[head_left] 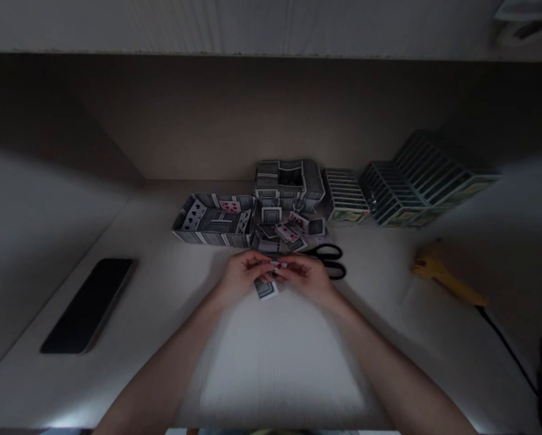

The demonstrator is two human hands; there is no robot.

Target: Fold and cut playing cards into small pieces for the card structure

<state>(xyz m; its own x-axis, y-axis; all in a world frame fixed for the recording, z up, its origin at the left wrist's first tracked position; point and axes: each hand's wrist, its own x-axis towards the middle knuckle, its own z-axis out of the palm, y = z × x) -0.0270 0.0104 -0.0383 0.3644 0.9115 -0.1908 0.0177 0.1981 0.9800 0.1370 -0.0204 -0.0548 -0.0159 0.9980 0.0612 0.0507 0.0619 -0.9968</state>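
Between the fingertips of my left hand (244,273) and my right hand (307,275) is a small playing card (278,264), its white and red face partly covered by the fingers. Both hands are closed on it, low over the white surface. Just beneath the left fingers lies another card (266,290), patterned back up. A loose pile of small cards (289,231) spreads right behind the hands. Black-handled scissors (336,270) rest beside my right hand, their blades hidden by the hand and cards.
An open box made of cards (214,237) stands back left, with a second card-covered structure (267,180) beside it. Striped card stacks (347,190) line the back right. A yellow glue gun (449,281) with a black cord lies right, a phone (89,306) left. A shelf edge overhangs.
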